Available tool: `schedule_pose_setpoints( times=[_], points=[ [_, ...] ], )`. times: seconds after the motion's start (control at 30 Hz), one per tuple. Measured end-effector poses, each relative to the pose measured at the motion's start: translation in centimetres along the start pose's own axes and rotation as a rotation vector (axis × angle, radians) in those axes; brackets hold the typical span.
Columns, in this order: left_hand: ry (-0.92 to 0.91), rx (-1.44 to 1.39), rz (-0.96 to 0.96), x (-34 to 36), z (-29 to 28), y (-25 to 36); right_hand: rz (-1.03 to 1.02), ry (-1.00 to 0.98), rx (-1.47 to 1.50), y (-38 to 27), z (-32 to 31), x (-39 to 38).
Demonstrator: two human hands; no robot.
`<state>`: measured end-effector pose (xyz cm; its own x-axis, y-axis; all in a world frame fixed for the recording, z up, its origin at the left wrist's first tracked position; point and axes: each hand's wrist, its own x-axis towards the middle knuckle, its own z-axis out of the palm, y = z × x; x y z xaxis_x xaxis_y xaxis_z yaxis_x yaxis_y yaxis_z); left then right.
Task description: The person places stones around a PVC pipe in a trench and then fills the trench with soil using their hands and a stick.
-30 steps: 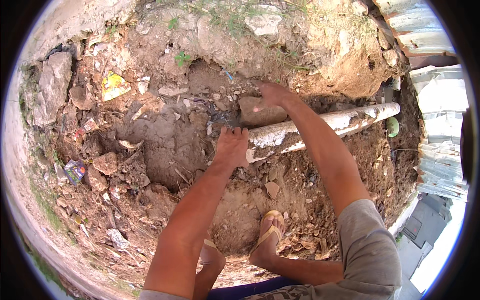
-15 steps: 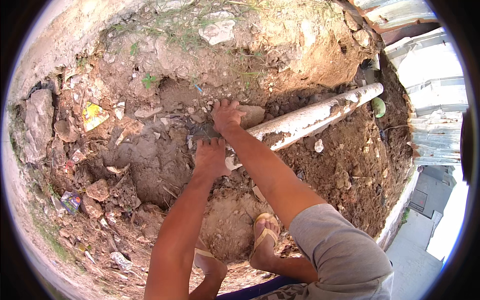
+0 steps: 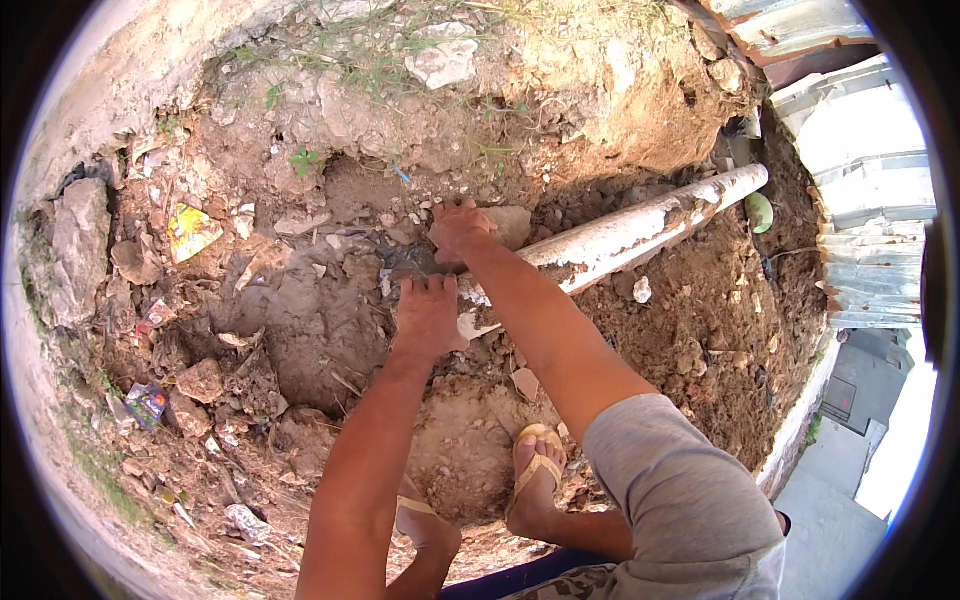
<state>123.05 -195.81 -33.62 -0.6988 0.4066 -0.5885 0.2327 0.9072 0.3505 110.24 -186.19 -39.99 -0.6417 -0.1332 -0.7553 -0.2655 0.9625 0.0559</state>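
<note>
I look down into a dug pit of reddish-brown earth. A dirty white pipe (image 3: 640,228) lies across it, running from the upper right down to a broken end near the middle. My left hand (image 3: 428,315) presses palm-down on the soil just left of that broken end. My right hand (image 3: 458,228) rests flat on the dirt and rubble a little farther up, beside a pale stone (image 3: 510,224) at the pipe's side. Neither hand holds anything I can see. My feet in tan sandals (image 3: 535,465) stand on the pit floor below.
Loose stones and clods (image 3: 200,380) litter the left slope, with a yellow wrapper (image 3: 192,230) and other scraps of litter (image 3: 146,402). A large grey rock (image 3: 80,250) sits at far left. Corrugated metal sheeting (image 3: 865,200) borders the right side.
The view has shifted, so the pipe now sits higher and to the right. My right hand drew back from the earth bank to the rubble by the stone. My left hand stays beside the pipe's end.
</note>
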Motion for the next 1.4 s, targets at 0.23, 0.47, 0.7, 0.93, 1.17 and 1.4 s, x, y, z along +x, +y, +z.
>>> schedule_pose_setpoints(
  times=[0.23,0.47,0.7,0.93,1.17,1.4],
  points=[
    [-0.006,-0.025,0.018,-0.5,-0.4,1.4,-0.349,-0.188,-0.051,2.8,-1.8,0.8],
    [-0.026,-0.031,0.015,-0.2,-0.8,1.3,-0.322,0.036,-0.086,2.4,1.6,-1.2],
    [0.053,-0.018,0.031,0.1,-0.7,1.1,-0.026,-0.201,0.225,5.2,3.7,-0.9],
    [0.071,-0.001,0.039,-0.3,0.1,0.4,0.277,-0.119,0.348,0.7,4.6,0.3],
    [-0.040,0.031,-0.046,0.5,0.1,0.5,-0.233,-0.138,0.362,5.0,1.5,-2.9],
    [-0.182,-0.047,-0.041,0.4,-2.0,-1.1,-0.180,0.142,0.240,12.5,1.8,-19.5]
  ],
)
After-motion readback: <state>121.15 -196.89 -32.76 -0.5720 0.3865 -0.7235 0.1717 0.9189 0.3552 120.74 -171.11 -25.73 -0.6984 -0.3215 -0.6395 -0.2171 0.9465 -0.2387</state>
